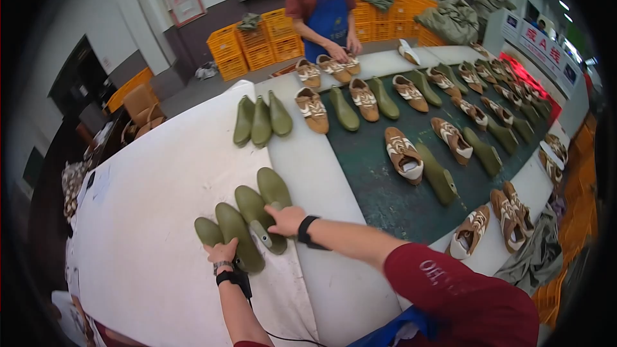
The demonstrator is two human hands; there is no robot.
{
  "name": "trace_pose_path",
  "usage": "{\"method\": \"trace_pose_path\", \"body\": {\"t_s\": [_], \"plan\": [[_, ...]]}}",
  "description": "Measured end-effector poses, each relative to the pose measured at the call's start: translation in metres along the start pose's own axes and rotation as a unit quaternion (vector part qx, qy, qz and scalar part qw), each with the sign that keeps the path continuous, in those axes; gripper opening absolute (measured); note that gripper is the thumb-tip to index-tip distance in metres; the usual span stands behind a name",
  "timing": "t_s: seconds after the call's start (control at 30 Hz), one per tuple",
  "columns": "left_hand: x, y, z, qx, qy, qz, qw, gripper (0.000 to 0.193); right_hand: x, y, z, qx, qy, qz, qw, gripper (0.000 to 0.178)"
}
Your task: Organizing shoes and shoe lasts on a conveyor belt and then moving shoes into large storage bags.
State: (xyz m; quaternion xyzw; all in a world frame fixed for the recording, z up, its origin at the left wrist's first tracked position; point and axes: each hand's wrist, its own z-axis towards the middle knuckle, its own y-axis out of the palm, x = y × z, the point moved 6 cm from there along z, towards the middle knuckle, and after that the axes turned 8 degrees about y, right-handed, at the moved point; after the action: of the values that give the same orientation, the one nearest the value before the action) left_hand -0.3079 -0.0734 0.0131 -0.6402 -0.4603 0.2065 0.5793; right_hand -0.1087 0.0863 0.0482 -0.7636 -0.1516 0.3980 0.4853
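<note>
Several olive-green shoe lasts lie side by side on the white-covered table in front of me. My left hand is closed around the near end of the leftmost shoe last, its thumb against the neighbouring last. My right hand is closed on the near end of the rightmost last, which it partly hides. Its fingertips reach the edge of another last, whose near end shows a small metal-rimmed hole. Farther off, a group of 3 lasts rests near the table's far edge.
On my right, a dark green conveyor belt carries brown-and-white sneakers and more lasts. Loose sneakers sit on its near white border. Across the table, a person in a blue apron handles shoes. Orange crates stand behind.
</note>
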Motion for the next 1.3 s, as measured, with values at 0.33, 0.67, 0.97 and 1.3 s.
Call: {"method": "trace_pose_path", "body": {"t_s": [0.33, 0.67, 0.97, 1.3], "plan": [[0.002, 0.013, -0.039, 0.060, 0.001, -0.010, 0.998, 0.069, 0.118, -0.042, -0.057, 0.111, 0.074, -0.045, 0.990, 0.040], [0.007, 0.049, -0.174, 0.046, 0.032, -0.040, 0.998, 0.071, 0.281, -0.038, -0.205, 0.089, 0.222, -0.027, 0.971, 0.039], [0.023, 0.066, -0.236, 0.023, 0.060, -0.038, 0.997, 0.068, 0.264, -0.082, -0.287, 0.153, 0.194, -0.043, 0.968, 0.039], [0.025, 0.064, -0.248, 0.037, 0.073, -0.028, 0.996, 0.067, 0.330, -0.029, -0.495, 0.087, 0.332, -0.100, 0.934, 0.047]]}}
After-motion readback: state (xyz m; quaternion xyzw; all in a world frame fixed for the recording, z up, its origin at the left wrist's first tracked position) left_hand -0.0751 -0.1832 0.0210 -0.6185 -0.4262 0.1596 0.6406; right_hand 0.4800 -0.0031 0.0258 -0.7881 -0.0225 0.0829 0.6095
